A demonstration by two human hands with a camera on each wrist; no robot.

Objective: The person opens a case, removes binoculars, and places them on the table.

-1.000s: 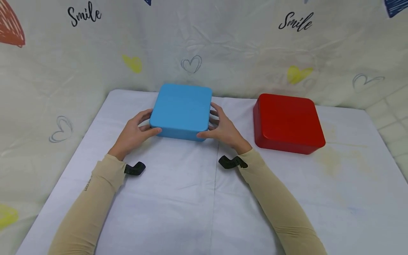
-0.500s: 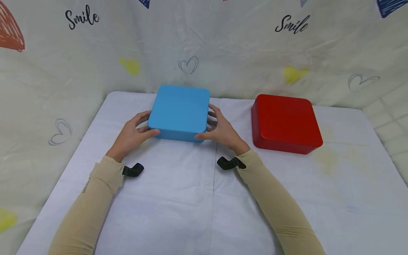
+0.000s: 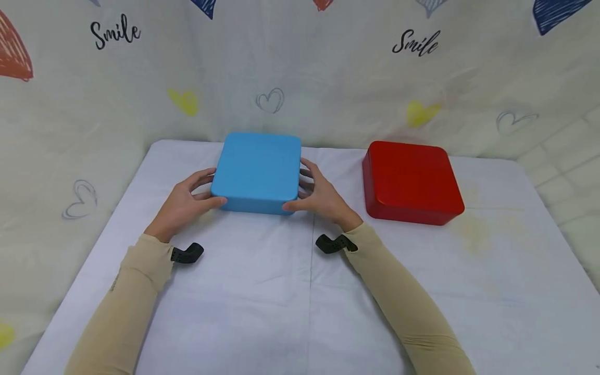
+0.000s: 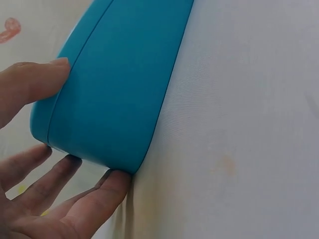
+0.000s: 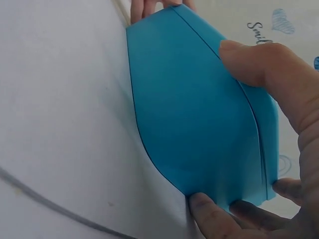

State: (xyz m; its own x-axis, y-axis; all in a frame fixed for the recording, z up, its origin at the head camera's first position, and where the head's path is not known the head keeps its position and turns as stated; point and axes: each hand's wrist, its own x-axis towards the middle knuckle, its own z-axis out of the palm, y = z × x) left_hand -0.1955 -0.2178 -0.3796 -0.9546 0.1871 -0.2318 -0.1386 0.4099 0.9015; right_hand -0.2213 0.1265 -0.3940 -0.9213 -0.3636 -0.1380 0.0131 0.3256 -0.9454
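A blue square box [image 3: 257, 169] with rounded corners and a lid seam sits near the back edge of the table. My left hand [image 3: 180, 205] grips its left side, thumb [image 4: 47, 79] at the lid's front corner and fingertips against the side wall. On the opposite side my right hand [image 3: 325, 200] holds it the same way, the thumb [image 5: 244, 62] pressed by the seam and the fingers spread down the side wall. In both wrist views the box's lower edge meets the white cloth. A red box [image 3: 414, 182] of similar shape stands to the right, untouched.
White cloth [image 3: 262, 302] covers the table. Behind it hangs a pale printed backdrop [image 3: 319, 67] with hearts and lettering, close to the back edge. A black strap piece [image 3: 187, 253] sticks out from each sleeve cuff.
The head view has shifted slightly, so the table, boxes and hands all appear a little further left. Both hands keep their hold on the blue box, with no clear movement of it.
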